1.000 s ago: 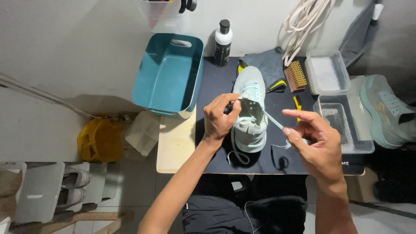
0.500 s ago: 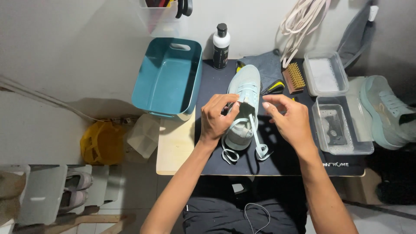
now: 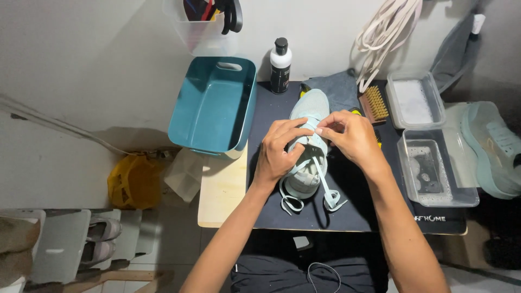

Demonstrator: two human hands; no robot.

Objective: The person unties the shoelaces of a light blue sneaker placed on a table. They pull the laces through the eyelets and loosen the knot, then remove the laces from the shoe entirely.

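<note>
At frame center, the left hand (image 3: 279, 152) is gripping the pale mint sneaker (image 3: 309, 122) while the right hand (image 3: 350, 135) is pinching its lace (image 3: 324, 184).

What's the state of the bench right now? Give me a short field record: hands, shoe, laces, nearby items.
left hand: grips the pale green shoe at its throat
right hand: pinches a lace at the eyelets, fingertips meeting the left's
laces: loose ends trail off the heel onto the dark mat
left of shoe: teal tub
behind: black-and-white bottle
right: scrub brush, two clear trays, second shoe
</note>
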